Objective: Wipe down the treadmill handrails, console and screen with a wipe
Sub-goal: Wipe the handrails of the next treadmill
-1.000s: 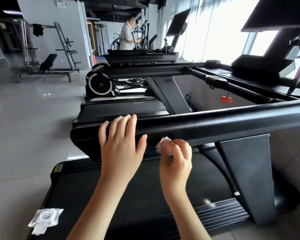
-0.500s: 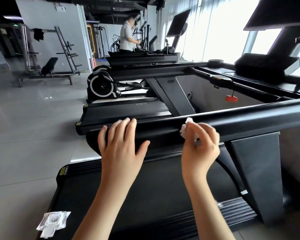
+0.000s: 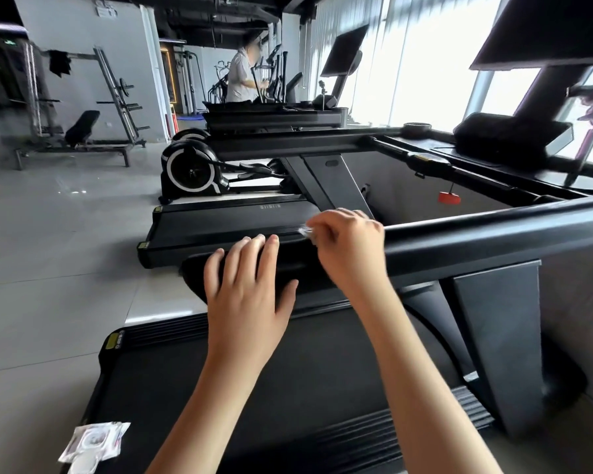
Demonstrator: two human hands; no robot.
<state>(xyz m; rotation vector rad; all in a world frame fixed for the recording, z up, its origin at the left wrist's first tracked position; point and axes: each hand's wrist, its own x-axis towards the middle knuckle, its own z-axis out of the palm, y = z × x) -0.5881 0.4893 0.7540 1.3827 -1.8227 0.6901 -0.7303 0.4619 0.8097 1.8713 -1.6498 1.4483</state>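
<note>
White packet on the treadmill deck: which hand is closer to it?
Left. The left hand rests on the rounded end of the handrail, up and right of the packet; the right hand, pinching a wipe, is farther along it.

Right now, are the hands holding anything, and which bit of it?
The right hand pinches a bunched white wipe, one edge poking out, against the handrail. The left hand holds nothing; it rests flat on the handrail.
</note>
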